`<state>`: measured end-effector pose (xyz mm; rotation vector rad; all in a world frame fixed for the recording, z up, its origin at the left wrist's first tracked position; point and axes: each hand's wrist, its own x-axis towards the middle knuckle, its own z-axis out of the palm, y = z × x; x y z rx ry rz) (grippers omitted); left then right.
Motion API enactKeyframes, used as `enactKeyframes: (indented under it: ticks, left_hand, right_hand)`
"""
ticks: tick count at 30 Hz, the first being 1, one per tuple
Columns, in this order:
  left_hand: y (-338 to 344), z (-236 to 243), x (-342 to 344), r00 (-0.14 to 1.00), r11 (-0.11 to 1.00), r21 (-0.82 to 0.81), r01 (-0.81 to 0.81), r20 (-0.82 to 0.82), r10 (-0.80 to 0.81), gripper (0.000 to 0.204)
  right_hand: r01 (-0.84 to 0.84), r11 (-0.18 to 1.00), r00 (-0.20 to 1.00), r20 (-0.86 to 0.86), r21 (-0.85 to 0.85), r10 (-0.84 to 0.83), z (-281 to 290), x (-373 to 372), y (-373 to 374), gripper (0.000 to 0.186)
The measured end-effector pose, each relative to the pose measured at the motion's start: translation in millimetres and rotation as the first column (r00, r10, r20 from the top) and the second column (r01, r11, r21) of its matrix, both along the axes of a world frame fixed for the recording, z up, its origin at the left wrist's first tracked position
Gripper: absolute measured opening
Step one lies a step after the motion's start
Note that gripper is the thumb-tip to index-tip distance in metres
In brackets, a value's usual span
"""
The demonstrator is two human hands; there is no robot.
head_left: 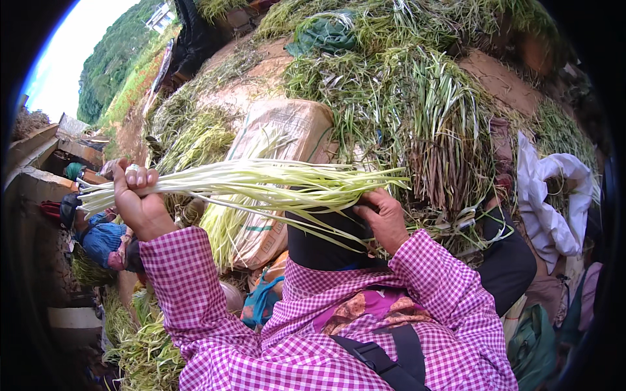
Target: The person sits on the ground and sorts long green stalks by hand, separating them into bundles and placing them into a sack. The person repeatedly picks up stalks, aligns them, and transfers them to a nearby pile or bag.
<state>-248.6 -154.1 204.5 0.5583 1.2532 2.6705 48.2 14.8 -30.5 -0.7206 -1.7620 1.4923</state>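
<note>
My left hand (141, 202) is closed round the white end of a bundle of long, thin pale green stalks (261, 179), which look like blanched chives. The bundle stretches level across to my right hand (386, 220), whose curled fingers and thumb grip its yellow-green tips; a few stalks droop below. Part of the right fingers is hidden behind the stalks. Under the bundle, more loose pale stalks (225, 231) lie over a stuffed woven sack (310, 124) that stands in front of my knees.
Heaps of green and withered stalks (450, 124) cover the ground ahead and right. A white plastic bag (554, 195) lies at the right, a dark green bag (531, 345) below it. Another person in blue (104, 241) is at the left. A blue bag (262, 300) sits near my lap.
</note>
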Motion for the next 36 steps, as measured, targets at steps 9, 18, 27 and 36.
enactKeyframes:
  ticks: [9, 18, 27, 36]
  left_hand:
    - [0, -1, 0, 1.000, 1.000, -0.011, -0.010, 0.018, 0.010, 0.018]
    - [-3, -2, -5, 1.000, 0.999, -0.028, 0.019, 0.000, -0.019, 0.017]
    - [0, -3, -5, 1.000, 1.000, -0.026, 0.000, 0.020, 0.000, 0.017]
    - [4, -2, -4, 0.999, 1.000, -0.013, 0.014, 0.036, -0.013, 0.016]
  right_hand:
    - [-0.124, 0.916, 0.990, -0.112, -0.380, 0.088, 10, -11, 5, 0.025]
    - [-0.123, 0.971, 0.992, -0.005, -0.204, 0.125, 6, -10, 8, 0.017]
    - [-0.173, 0.864, 0.971, -0.227, -0.472, 0.071, 8, -19, 7, 0.023]
    - [-0.133, 0.905, 0.932, 0.361, 0.403, -0.024, -10, -2, 23, 0.015]
